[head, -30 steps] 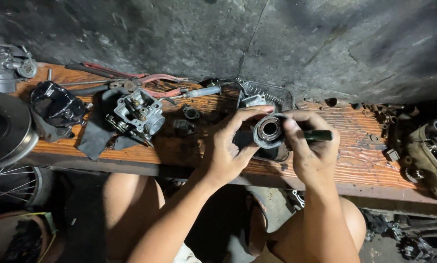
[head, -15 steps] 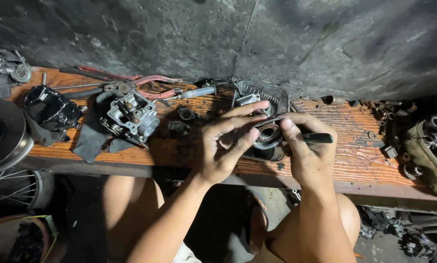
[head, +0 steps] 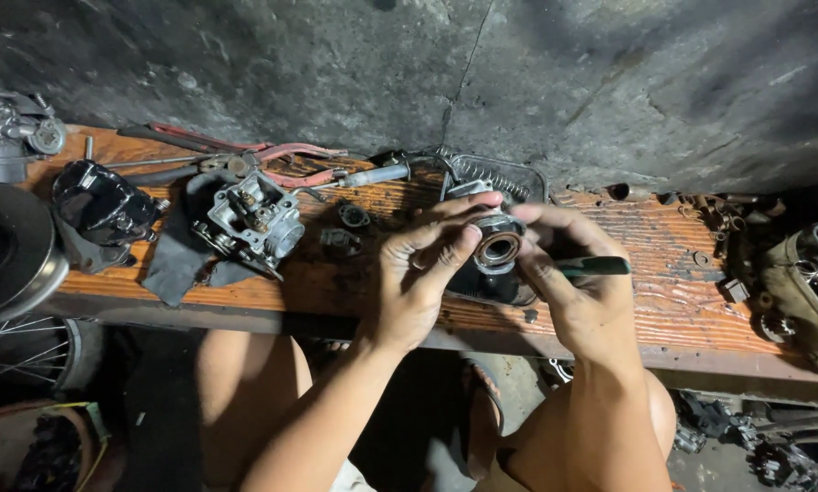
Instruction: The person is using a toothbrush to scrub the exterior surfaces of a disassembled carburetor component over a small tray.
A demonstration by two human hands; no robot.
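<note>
Fingers (head: 445, 251): both my hands pinch the round part (head: 497, 248) above the surface (head: 646, 273); right hand (head: 577, 292) also grips a green-handled tool (head: 591, 266). Step: seating its ring, I judge. Next needs steady, even pressure.

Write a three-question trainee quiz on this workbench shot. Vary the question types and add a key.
1. True or false: the left hand and the right hand both hold the round metal part above the wooden bench.
2. What lies nearest to the left of the carburetor body?
A. the black cloth
B. a glass jar
C. a yellow glove
3. Fill in: the tool handle sticking out of the right hand is ____ in colour.

Key: 1 true; 2 A; 3 green.
</note>
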